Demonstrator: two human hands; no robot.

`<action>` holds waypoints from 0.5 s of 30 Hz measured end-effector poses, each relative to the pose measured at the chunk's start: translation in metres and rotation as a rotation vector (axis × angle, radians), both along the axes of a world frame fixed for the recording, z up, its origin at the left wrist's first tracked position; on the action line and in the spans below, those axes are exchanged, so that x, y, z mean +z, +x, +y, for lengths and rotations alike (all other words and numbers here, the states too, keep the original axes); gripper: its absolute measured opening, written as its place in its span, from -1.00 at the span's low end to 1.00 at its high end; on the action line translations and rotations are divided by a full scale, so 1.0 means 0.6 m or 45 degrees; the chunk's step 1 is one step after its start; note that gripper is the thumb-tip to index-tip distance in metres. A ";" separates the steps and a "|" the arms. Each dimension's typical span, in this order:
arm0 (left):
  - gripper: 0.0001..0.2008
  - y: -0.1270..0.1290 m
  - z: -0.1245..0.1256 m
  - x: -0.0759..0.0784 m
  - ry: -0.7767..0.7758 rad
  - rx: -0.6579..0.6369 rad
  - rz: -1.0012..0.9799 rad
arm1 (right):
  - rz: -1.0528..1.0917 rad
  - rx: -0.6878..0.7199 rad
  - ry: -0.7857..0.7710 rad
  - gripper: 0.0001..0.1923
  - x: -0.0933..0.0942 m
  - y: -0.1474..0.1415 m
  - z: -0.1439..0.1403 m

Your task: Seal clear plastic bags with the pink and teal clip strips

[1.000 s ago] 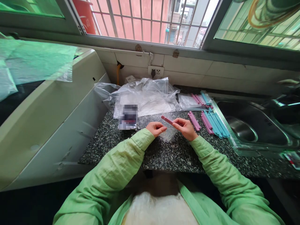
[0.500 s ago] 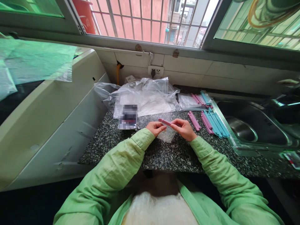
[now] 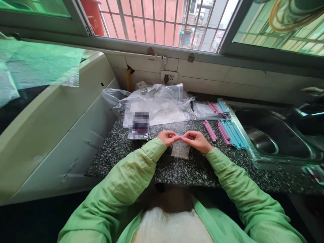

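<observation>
A pink bag sealing clip (image 3: pixel 181 137) lies level between my two hands, mostly covered by fingers. My left hand (image 3: pixel 167 137) pinches its left end, and my right hand (image 3: pixel 198 141) pinches the right end. Below the clip hangs a small clear plastic bag (image 3: pixel 180 151), its upper edge hidden at the fingers. To the right of my right hand lie a separate pink clip (image 3: pixel 210 131), more pink clips (image 3: pixel 224 133) and a row of blue clips (image 3: pixel 234 134).
Large clear plastic bags (image 3: pixel 162 106) are heaped at the back of the speckled counter (image 3: pixel 177 173). A dark printed packet (image 3: pixel 138 125) is at their front left. More clips rest on flat bags (image 3: pixel 202 110) beside the metal sink (image 3: pixel 268 135). A white appliance (image 3: pixel 76 148) stands left.
The pink clip has gone from tilted and plainly visible to level and mostly hidden in my fingers. My hands have come closer together, and more of the small bag shows below.
</observation>
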State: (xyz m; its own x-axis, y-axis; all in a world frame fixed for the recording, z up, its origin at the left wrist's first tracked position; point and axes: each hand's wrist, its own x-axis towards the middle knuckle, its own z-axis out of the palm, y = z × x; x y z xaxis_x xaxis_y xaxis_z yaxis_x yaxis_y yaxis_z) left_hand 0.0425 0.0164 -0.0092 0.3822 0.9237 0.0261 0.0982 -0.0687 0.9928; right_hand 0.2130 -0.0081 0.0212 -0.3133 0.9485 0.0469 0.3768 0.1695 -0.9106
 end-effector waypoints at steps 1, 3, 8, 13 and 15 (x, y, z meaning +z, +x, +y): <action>-0.62 0.000 -0.001 0.002 0.008 0.029 -0.015 | 0.018 -0.036 0.002 -0.68 -0.001 0.000 0.001; -0.63 -0.003 0.000 0.006 0.017 0.109 -0.038 | 0.052 -0.106 0.011 -0.66 -0.003 0.002 0.004; -0.64 -0.009 0.003 0.017 0.055 0.288 -0.101 | 0.128 -0.182 0.010 -0.68 -0.011 0.002 0.008; -0.64 -0.009 0.002 0.020 0.084 0.310 -0.113 | 0.072 -0.225 0.093 -0.75 -0.013 -0.001 0.008; -0.64 -0.008 0.001 0.019 0.097 0.317 -0.119 | 0.067 -0.227 0.113 -0.76 -0.014 -0.001 0.008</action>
State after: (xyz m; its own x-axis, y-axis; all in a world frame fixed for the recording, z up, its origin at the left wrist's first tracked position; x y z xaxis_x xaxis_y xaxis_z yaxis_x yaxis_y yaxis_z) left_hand 0.0376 0.0172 0.0021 0.1361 0.9829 0.1239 0.0298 -0.1291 0.9912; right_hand 0.2127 -0.0034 0.0129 -0.1355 0.9801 0.1449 0.3602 0.1849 -0.9143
